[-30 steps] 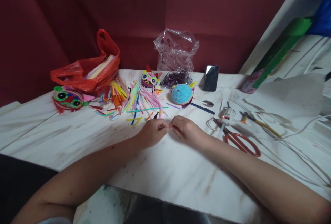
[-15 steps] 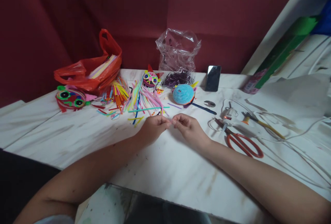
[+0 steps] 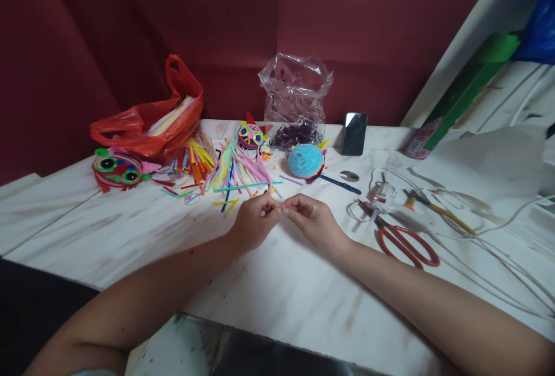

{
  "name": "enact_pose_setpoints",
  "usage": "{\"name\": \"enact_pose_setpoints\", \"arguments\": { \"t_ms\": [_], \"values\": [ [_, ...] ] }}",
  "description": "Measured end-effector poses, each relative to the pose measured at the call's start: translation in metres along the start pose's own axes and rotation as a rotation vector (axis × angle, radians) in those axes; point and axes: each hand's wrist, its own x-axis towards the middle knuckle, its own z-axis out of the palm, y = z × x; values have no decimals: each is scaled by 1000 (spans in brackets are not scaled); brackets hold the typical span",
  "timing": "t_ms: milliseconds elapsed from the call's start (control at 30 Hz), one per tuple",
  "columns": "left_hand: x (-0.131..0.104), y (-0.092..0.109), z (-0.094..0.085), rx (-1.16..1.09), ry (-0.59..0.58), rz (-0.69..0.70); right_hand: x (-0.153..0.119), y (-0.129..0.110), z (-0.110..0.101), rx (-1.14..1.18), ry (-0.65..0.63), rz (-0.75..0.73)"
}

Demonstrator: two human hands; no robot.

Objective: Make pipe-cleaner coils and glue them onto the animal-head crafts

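My left hand (image 3: 255, 220) and my right hand (image 3: 315, 222) meet above the table, fingertips nearly touching. Both pinch a small pink pipe cleaner (image 3: 283, 206), mostly covered by the fingers. Just beyond them lies a loose pile of coloured pipe cleaners (image 3: 243, 168), with a teal one across its front. A blue coiled disc (image 3: 306, 160) with orange and yellow parts rests past my right hand. Behind the pile is a small pink face figure (image 3: 251, 135) with blue eyes. A bigger red and green face figure (image 3: 117, 168) lies at the far left.
A red plastic bag (image 3: 160, 127) holding pipe cleaners stands at the back left. Behind the disc is a clear bag (image 3: 297, 92) of dark purple strands. A phone (image 3: 354, 134) leans on the back ledge. Scissors (image 3: 410, 246), a glue gun (image 3: 382, 192) and cables (image 3: 485, 249) occupy the right.
The fingers have shifted slightly around the pink pipe cleaner, which shows a little more between the fingertips. The view has tilted a little; the things on the table have not moved.
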Motion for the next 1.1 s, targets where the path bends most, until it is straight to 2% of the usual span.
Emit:
{"name": "enact_pose_setpoints", "arguments": {
  "t_ms": [100,200,300,400,500,633,700,933,1033,1100],
  "values": [
    [1,0,0,-85,-63,-88,1,1,0,4,18,11],
    [3,-4,-1,-123,-173,-163,2,4,-4,-212,-13,-156],
    [3,-7,-2,-37,-190,-42,2,4,-9,-436,-104,-353],
    [1,-7,-2,102,-165,142,2,3,-11,-550,-180,-427],
    [0,-3,-2,110,-94,148,3,1,-9,-331,-138,-267],
    [2,4,-3,-147,-5,-46,5,0,-3,179,-55,108],
    [2,6,-3,-256,-10,-120,4,-1,-1,292,-26,197],
    [1,-1,1,-302,-86,-158,2,-1,1,277,56,187],
    [3,-5,0,-311,-152,-179,3,1,-3,223,45,163],
    [3,-6,-2,-240,-157,-148,4,1,-5,164,20,136]
  ]
}}
